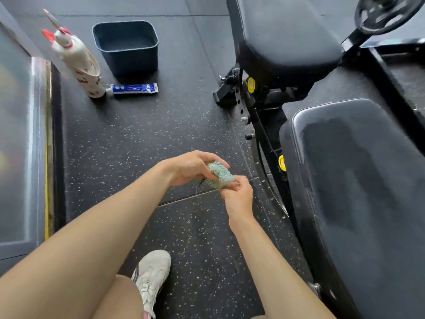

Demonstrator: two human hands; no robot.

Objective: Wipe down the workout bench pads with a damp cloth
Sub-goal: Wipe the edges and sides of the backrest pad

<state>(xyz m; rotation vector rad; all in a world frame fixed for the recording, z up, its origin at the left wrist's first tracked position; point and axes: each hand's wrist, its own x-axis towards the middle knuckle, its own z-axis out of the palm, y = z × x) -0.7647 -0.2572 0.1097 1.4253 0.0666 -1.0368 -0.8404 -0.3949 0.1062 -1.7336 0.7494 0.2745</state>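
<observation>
While the spray bottle, the dark tub and the blue tube sat on the floor well to the left of the near bench pad, you had both hands clamped on the cloth. Your left hand curled over its upper end. Your right hand pinched its lower end from beneath. The hands were close together, with only the bunched green wad between them.

You seemed to be wringing or refolding the cloth before a pass. To do that well, you needed to twist the ends against each other until it was damp rather than dripping. You then needed to open it into a flat fold, since a tight wad would have met the vinyl with only a small face.

The cloth hung above the floor, left of the near pad and clear of it, touching nothing but your fingers. That pad lay to the right of your right hand, near but apart from it. Its top showed a darker patch ringed by a paler haze, and you could not have told from this view whether that was moisture. The far bench pad rose beyond the near pad.
</observation>
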